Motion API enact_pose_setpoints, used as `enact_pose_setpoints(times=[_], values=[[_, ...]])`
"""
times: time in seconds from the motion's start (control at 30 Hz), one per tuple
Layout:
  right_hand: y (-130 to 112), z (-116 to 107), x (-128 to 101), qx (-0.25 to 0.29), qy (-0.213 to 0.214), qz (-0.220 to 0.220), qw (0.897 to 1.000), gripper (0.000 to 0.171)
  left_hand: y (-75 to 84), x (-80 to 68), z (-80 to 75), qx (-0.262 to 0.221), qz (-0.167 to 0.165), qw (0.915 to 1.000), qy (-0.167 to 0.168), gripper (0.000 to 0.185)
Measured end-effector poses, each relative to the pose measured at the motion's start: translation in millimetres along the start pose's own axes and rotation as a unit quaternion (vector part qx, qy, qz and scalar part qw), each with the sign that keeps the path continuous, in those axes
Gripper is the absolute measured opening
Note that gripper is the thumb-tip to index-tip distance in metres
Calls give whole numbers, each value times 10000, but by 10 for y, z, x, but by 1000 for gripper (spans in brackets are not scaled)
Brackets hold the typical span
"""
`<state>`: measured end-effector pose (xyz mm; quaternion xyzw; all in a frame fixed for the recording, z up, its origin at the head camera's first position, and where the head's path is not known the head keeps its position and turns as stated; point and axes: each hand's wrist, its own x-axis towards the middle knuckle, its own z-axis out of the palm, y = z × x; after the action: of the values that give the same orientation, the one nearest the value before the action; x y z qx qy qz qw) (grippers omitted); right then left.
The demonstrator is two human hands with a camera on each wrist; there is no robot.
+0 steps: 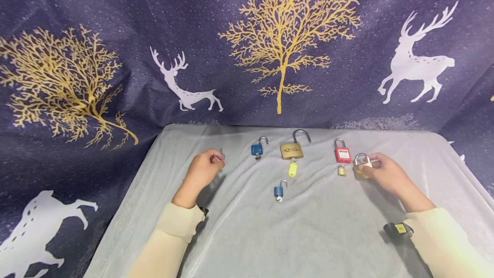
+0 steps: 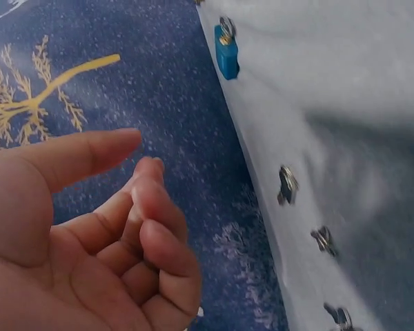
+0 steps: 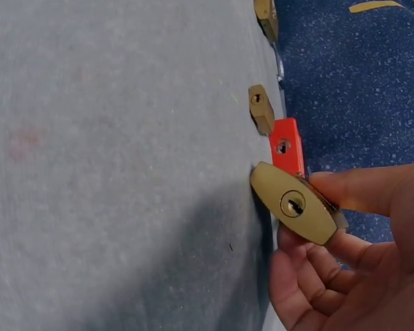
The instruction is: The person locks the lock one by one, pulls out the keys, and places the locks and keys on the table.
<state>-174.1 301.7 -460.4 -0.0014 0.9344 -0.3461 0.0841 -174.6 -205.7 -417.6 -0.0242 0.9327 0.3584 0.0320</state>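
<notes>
My right hand (image 1: 380,170) grips a brass padlock (image 1: 362,167) with a silver shackle, its edge touching the grey cloth (image 1: 328,226). In the right wrist view the thumb and fingers (image 3: 345,207) pinch the padlock (image 3: 297,203), keyhole facing the camera. My left hand (image 1: 214,161) hovers at the left of the cloth with a small key (image 1: 221,153) just past its fingertips. The left wrist view shows that hand (image 2: 145,179) holding nothing, fingers loosely curled and thumb out. Three small keys (image 2: 286,185) lie on the cloth beside it.
Along the back lie a blue padlock (image 1: 257,148), a large brass padlock (image 1: 292,149) with raised shackle and yellow key tag (image 1: 292,168), a red padlock (image 1: 342,153) and a small brass padlock (image 1: 341,170). Another blue padlock (image 1: 279,190) lies mid-cloth. A dark deer-print curtain (image 1: 247,55) hangs behind.
</notes>
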Motion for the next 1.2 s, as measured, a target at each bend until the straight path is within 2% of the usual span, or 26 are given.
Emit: enact_pose_setpoints(times=[0.37, 0.53, 0.83, 1.2], values=[[24, -17, 45, -136, -141, 14, 9998, 49, 189, -38, 197, 118, 311, 9984, -458, 11], [15, -21, 52, -117, -220, 52, 9997, 50, 250, -34, 302, 146, 496, 9974, -493, 10], [36, -65, 28, -488, -349, 181, 9980, 57, 403, -54, 468, 329, 883, 9931, -699, 13], [41, -47, 14, -776, -198, -49, 9968, 53, 551, -75, 720, 539, 1194, 9870, -933, 15]])
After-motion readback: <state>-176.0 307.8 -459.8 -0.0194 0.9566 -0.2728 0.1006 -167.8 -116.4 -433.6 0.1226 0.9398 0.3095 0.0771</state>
